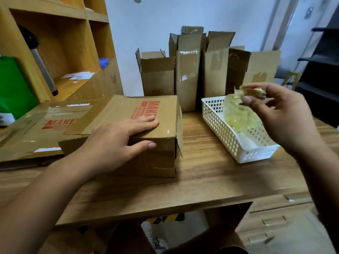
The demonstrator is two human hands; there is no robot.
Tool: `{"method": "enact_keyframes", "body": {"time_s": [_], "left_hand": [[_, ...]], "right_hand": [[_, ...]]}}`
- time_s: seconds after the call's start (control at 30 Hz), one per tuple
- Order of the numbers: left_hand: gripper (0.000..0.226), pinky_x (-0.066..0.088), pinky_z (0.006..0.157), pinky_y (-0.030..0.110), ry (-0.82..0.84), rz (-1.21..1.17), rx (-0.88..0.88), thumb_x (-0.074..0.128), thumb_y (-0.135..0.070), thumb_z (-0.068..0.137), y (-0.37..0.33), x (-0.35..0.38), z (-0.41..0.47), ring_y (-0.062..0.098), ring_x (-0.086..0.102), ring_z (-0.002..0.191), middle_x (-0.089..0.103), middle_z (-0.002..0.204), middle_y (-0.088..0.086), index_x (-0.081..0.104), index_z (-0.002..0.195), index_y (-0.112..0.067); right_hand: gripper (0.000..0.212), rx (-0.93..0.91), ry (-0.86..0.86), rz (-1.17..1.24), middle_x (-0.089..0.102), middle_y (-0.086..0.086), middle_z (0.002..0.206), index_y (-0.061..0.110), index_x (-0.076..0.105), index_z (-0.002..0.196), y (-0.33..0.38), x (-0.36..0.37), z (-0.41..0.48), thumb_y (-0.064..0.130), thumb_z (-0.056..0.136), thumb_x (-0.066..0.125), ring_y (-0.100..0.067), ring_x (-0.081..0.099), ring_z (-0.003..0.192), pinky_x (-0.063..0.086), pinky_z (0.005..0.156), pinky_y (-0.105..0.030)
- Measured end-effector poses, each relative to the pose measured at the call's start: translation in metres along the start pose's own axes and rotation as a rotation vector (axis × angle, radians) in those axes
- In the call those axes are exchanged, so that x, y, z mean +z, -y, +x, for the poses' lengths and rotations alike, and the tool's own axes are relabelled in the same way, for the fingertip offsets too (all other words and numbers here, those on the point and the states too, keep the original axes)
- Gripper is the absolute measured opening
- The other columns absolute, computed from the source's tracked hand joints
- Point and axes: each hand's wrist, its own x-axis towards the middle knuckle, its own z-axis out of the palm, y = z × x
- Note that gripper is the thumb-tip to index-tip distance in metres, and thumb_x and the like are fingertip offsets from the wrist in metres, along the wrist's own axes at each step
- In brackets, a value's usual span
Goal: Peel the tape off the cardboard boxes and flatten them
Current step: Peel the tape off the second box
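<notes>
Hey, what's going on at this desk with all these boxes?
A person is stripping tape off cardboard boxes at a wooden desk. Their left hand rests flat on a red-printed box that is not yet flattened, while the right hand pinches a crumpled bit of tape above a white basket already holding a wad of peeled tape. Flattened boxes lie to the left; upright boxes stand at the back.

Left hand presses box; right hand pinches tape.
</notes>
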Motion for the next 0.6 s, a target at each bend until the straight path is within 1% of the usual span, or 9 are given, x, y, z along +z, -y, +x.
{"method": "enact_keyframes", "body": {"time_s": [0.03,0.1,0.17,0.27,0.33,0.43,0.5,0.53,0.6], "left_hand": [[0.059,0.039,0.112,0.042,0.002,0.008,0.001,0.036,-0.078,0.072,0.001,0.000,0.000,-0.014,0.020,0.132,0.013,0.135,-0.054,0.026,0.130,-0.074],[0.058,0.041,0.110,0.044,0.001,0.021,0.001,0.036,-0.080,0.073,0.003,0.001,0.000,-0.013,0.021,0.132,0.012,0.133,-0.055,0.025,0.130,-0.075],[0.055,0.043,0.109,0.045,-0.012,0.011,0.013,0.037,-0.085,0.077,0.006,0.002,0.001,-0.011,0.024,0.135,0.014,0.133,-0.056,0.026,0.130,-0.077],[0.056,0.044,0.109,0.048,-0.017,-0.004,0.030,0.037,-0.084,0.074,0.009,0.004,0.003,-0.006,0.026,0.141,0.018,0.138,-0.053,0.027,0.129,-0.079],[0.058,0.044,0.109,0.047,-0.023,-0.013,0.043,0.038,-0.081,0.071,0.011,0.005,0.004,-0.007,0.027,0.140,0.020,0.137,-0.054,0.025,0.128,-0.080],[0.063,0.042,0.111,0.045,-0.042,-0.031,0.065,0.042,-0.079,0.073,0.015,0.007,0.006,-0.007,0.028,0.142,0.025,0.142,-0.052,0.022,0.133,-0.080],[0.063,0.041,0.111,0.046,-0.052,-0.027,0.070,0.043,-0.079,0.076,0.018,0.008,0.008,-0.005,0.029,0.143,0.025,0.143,-0.051,0.022,0.135,-0.079],[0.061,0.041,0.111,0.047,-0.058,-0.030,0.071,0.042,-0.081,0.077,0.020,0.010,0.009,-0.004,0.030,0.143,0.026,0.144,-0.050,0.022,0.135,-0.078],[0.060,0.042,0.111,0.050,-0.067,-0.038,0.075,0.038,-0.087,0.079,0.023,0.012,0.010,-0.002,0.031,0.144,0.027,0.147,-0.047,0.022,0.136,-0.078]], "right_hand": [[0.016,0.009,-0.016,-0.009,0.071,0.011,0.093,0.037,0.068,0.108,-0.004,-0.001,0.007,0.032,0.093,0.070,0.004,0.059,0.067,0.046,0.063,-0.013],[0.017,0.034,-0.016,0.037,0.071,0.013,0.094,0.036,0.067,0.109,-0.011,-0.003,0.016,0.031,0.093,0.070,0.005,0.065,0.076,0.052,0.072,-0.017],[0.019,0.068,-0.012,0.056,0.069,0.015,0.097,0.031,0.067,0.112,-0.018,-0.003,0.024,0.033,0.094,0.069,0.009,0.064,0.083,0.053,0.074,-0.012],[0.022,0.125,0.002,0.076,0.066,-0.004,0.110,0.021,0.071,0.111,-0.035,0.002,0.035,0.035,0.095,0.067,0.009,0.066,0.080,0.048,0.065,-0.005],[0.022,0.148,0.041,0.008,0.060,-0.010,0.118,0.020,0.073,0.111,-0.045,0.005,0.038,0.035,0.097,0.063,-0.002,0.068,0.088,0.049,0.068,-0.009],[0.020,0.147,0.123,-0.114,0.060,-0.003,0.111,0.020,0.075,0.111,-0.053,0.005,0.036,0.030,0.098,0.063,-0.011,0.066,0.092,0.054,0.084,-0.023],[0.019,0.090,0.164,-0.202,0.060,0.003,0.102,0.019,0.076,0.108,-0.053,0.004,0.032,0.029,0.098,0.063,-0.005,0.059,0.087,0.044,0.081,-0.009],[0.020,0.060,0.181,-0.257,0.059,0.005,0.098,0.021,0.077,0.106,-0.054,0.005,0.030,0.032,0.097,0.062,-0.007,0.056,0.089,0.041,0.080,-0.011],[0.023,0.042,0.212,-0.334,0.057,0.009,0.097,0.026,0.078,0.103,-0.056,0.007,0.027,0.037,0.098,0.059,-0.016,0.050,0.102,0.035,0.086,-0.026]]}}
